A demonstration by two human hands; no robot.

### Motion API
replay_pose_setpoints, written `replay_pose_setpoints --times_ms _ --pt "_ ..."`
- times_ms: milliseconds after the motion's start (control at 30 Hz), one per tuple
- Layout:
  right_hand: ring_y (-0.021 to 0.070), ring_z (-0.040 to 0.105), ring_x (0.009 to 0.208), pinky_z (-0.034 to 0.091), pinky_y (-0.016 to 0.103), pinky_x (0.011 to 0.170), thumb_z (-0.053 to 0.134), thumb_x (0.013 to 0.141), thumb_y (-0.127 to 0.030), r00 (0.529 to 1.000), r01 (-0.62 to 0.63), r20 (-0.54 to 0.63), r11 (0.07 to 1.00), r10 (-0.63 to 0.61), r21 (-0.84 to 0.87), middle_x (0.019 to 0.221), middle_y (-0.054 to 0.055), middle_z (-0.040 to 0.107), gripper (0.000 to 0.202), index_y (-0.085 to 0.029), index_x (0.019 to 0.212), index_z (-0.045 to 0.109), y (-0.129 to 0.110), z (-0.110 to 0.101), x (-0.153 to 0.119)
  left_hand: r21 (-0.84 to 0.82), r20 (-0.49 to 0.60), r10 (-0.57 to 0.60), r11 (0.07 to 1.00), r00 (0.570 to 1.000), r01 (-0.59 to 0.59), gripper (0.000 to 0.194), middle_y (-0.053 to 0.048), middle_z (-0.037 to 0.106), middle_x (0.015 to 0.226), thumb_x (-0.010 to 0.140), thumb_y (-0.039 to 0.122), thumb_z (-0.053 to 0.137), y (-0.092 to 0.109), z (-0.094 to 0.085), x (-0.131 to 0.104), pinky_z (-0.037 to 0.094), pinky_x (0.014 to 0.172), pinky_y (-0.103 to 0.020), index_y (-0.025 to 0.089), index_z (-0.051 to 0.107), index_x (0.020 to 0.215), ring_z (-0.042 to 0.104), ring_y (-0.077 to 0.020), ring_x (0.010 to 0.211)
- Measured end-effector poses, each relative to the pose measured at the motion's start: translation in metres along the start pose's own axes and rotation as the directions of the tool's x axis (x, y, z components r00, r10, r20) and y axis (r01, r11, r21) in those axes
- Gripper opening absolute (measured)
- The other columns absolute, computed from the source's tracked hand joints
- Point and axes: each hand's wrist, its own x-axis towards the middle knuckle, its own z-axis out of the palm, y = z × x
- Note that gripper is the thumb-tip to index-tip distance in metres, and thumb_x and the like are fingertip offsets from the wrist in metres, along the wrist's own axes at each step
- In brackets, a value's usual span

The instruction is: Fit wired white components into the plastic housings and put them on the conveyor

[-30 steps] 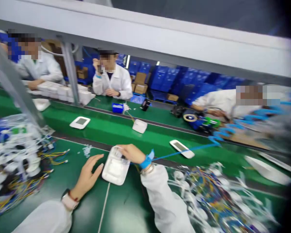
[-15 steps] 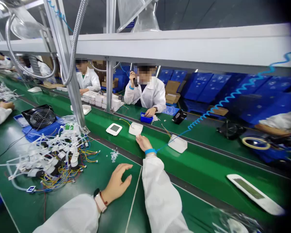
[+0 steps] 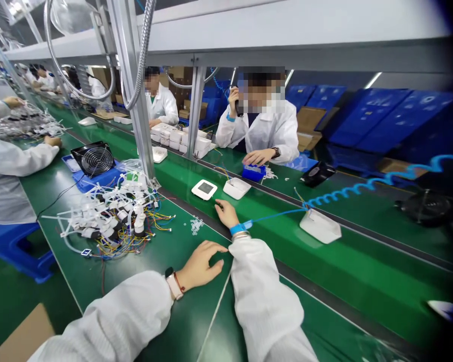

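My left hand [image 3: 201,265] hovers over the green table, empty, thumb and fingers apart. Over the near edge of the green belt is my right hand [image 3: 227,214], its fingers drawn together around something small and dark that I cannot make out. Just beyond it on the belt lie a white square unit with a grey screen [image 3: 205,188] and an open white housing [image 3: 237,188] with thin wires. Small clear rings [image 3: 196,224] are scattered left of my hands. Farther left is a heap of white and black parts with tubes and coloured wires [image 3: 117,216].
A black fan [image 3: 96,160] stands on blue trays at the left. Another white housing [image 3: 320,226] sits on the belt to the right, under a coiled blue cord [image 3: 362,190]. Across the belt, a person's hand rests at a blue bin [image 3: 253,172]. A metal post [image 3: 136,110] rises at the left.
The view has turned, shifting the scene. My right hand has drawn away from the white housing, and its fingers have curled in. The screen unit and housings sit farther right in view. My left hand stays open.
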Motion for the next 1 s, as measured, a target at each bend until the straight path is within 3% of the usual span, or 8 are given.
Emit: replay_pose_setpoints --times_ms 133,400,633,800,900,1000 --pt "0.0202 0.054 0.102 0.037 0.035 0.095 0.052 0.076 -0.013 1.000 -0.006 0.005 0.983 0.007 -0.183 0.108 0.015 0.060 0.031 -0.009 0.104 0.063 0.003 0.006 0.014 -0.002 0.018 -0.002 1.000 1.000 0.002 0.029 -0.005 0.062 0.102 0.075 0.014 0.052 -0.001 0.002 0.001 0.042 0.089 -0.036 0.020 0.057 0.103 0.053 -0.0194 0.098" --pt "0.0193 0.056 0.094 0.040 0.029 0.087 0.054 0.077 -0.019 0.998 -0.067 -0.029 0.911 0.060 -0.408 0.101 0.012 0.060 0.024 -0.014 0.096 0.068 0.012 -0.004 0.026 0.037 0.085 -0.016 0.999 0.996 0.013 0.030 -0.006 0.062 0.103 0.075 0.014 0.052 -0.004 0.006 0.001 0.041 0.088 -0.035 0.019 0.058 0.103 0.053 -0.0199 0.096" --pt "0.0183 0.058 0.084 0.042 0.026 0.079 0.055 0.072 -0.018 0.992 -0.113 -0.102 0.895 0.076 -0.432 0.088 0.010 0.063 0.016 -0.014 0.069 0.070 0.022 -0.013 0.028 0.043 0.087 0.004 0.999 0.996 -0.008 0.029 -0.006 0.062 0.102 0.075 0.015 0.053 -0.006 0.006 0.000 0.041 0.087 -0.034 0.018 0.058 0.103 0.053 -0.0197 0.095" --pt "0.0234 0.057 0.082 0.043 0.033 0.077 0.055 0.066 -0.017 0.995 -0.061 -0.099 0.917 0.023 -0.393 0.072 0.011 0.063 0.016 -0.015 0.054 0.064 0.028 -0.026 0.020 0.087 0.098 0.025 0.996 0.995 -0.033 0.028 -0.006 0.062 0.103 0.076 0.017 0.053 -0.004 0.004 -0.001 0.041 0.089 -0.033 0.018 0.057 0.104 0.054 -0.0190 0.097" --pt "0.0261 0.055 0.084 0.042 0.039 0.080 0.052 0.067 -0.020 0.995 0.009 -0.094 0.936 -0.045 -0.353 0.073 0.012 0.061 0.017 -0.016 0.052 0.060 0.021 -0.033 0.009 0.179 0.105 0.090 0.978 0.990 -0.108 0.026 -0.005 0.063 0.100 0.078 0.019 0.052 0.000 -0.008 0.001 0.040 0.089 -0.032 0.017 0.058 0.103 0.054 -0.0181 0.096" --pt "0.0250 0.053 0.088 0.043 0.041 0.081 0.050 0.071 -0.027 0.988 0.106 -0.079 0.951 -0.134 -0.290 0.085 0.012 0.059 0.018 -0.016 0.059 0.058 0.008 -0.036 -0.017 0.324 0.007 0.167 0.932 0.986 -0.160 0.021 -0.005 0.064 0.098 0.080 0.020 0.051 0.005 -0.039 0.005 0.040 0.088 -0.031 0.018 0.060 0.099 0.054 -0.0174 0.095"
